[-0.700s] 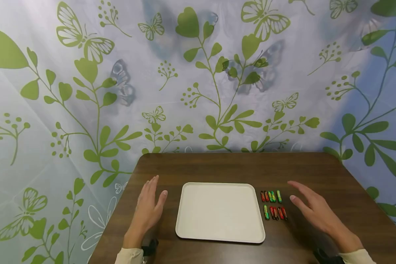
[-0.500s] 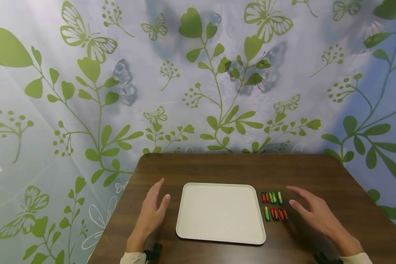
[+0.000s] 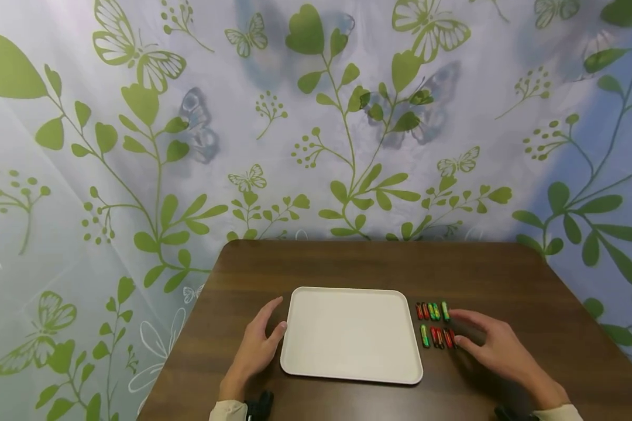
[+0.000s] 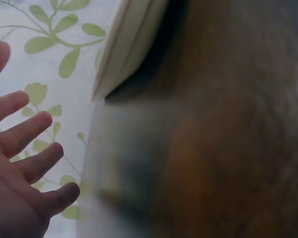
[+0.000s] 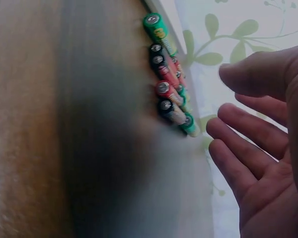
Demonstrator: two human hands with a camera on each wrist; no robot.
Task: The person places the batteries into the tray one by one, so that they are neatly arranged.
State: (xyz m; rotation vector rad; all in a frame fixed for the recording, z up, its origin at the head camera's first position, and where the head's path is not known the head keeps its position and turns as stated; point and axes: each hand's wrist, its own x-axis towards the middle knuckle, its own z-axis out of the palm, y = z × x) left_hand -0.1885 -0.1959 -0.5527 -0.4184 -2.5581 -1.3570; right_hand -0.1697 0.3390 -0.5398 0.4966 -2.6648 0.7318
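Observation:
A cream rectangular tray (image 3: 353, 333) lies on the dark wooden table. Just right of it, two rows of AA-size batteries lie side by side, some red and black, like this red battery (image 3: 434, 337), others green, like this green battery (image 3: 425, 336). My right hand (image 3: 497, 345) hovers at the right end of the rows, fingers relaxed and apart, holding nothing. The right wrist view shows the batteries (image 5: 169, 74) beyond its spread fingers. My left hand (image 3: 255, 345) is by the tray's left edge, thumb close to the rim. Its fingers are loosely spread in the left wrist view.
The brown tabletop (image 3: 379, 263) extends behind the tray and to both sides. A patterned curtain (image 3: 274, 117) with green leaves and butterflies hangs behind the table and along its left side.
My left hand has moved right, closer to the tray's left edge. My right hand has come down and left toward the right end of the battery rows. Tray and batteries stay put.

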